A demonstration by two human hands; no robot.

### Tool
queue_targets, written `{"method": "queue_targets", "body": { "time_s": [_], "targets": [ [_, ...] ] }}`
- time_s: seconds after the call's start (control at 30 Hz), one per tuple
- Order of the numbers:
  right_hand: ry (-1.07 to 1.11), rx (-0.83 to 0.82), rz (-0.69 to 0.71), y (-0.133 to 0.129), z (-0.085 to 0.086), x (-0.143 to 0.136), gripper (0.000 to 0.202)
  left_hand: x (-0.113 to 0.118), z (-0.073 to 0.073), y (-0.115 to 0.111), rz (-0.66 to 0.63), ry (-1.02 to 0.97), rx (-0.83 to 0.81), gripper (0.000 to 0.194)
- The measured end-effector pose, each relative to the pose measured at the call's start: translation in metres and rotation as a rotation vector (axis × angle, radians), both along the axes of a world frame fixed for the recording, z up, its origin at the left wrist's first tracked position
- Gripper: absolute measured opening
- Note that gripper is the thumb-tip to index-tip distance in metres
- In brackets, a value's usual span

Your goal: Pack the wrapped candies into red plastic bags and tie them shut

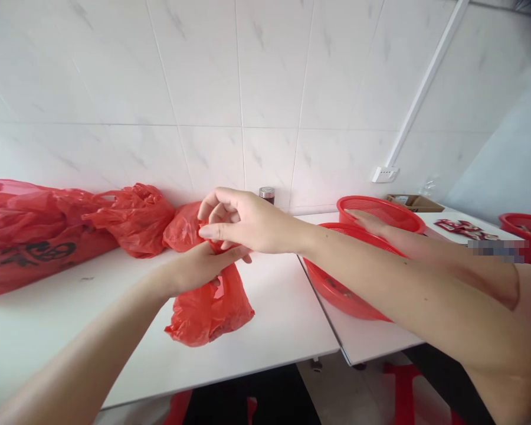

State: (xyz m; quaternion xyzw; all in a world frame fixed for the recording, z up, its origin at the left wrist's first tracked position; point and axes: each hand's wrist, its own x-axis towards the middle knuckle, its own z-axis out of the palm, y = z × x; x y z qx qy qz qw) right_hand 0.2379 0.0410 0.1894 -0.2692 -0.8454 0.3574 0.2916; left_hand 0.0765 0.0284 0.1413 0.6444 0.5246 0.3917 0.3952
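Observation:
A small filled red plastic bag (210, 313) is over the white table, below my hands. My left hand (199, 265) is closed on the upper part of this bag. Just above it, my right hand (241, 224) pinches the bag's top end between thumb and fingers. The two hands overlap, so part of the bag's neck and some of my left fingers are hidden. What the bag holds cannot be made out through the plastic.
Filled red bags (137, 221) line the wall at the left. A lidded jar (266, 195) stands behind my right hand. Red baskets (336, 289) sit at the right, where another person's arm (451, 260) reaches in. A cardboard box (416, 203) is farther back.

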Motion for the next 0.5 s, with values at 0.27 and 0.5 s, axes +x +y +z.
{"method": "queue_targets", "body": {
  "time_s": [0.27, 0.5],
  "targets": [
    [-0.019, 0.025, -0.115, 0.017, -0.069, 0.020, 0.016, -0.024, -0.026, 0.011, -0.303, -0.047, -0.292, 0.045],
    [0.173, -0.333, 0.242, -0.024, -0.069, 0.022, 0.014, -0.039, -0.034, 0.006, -0.461, -0.006, -0.230, 0.038]
  ]
}}
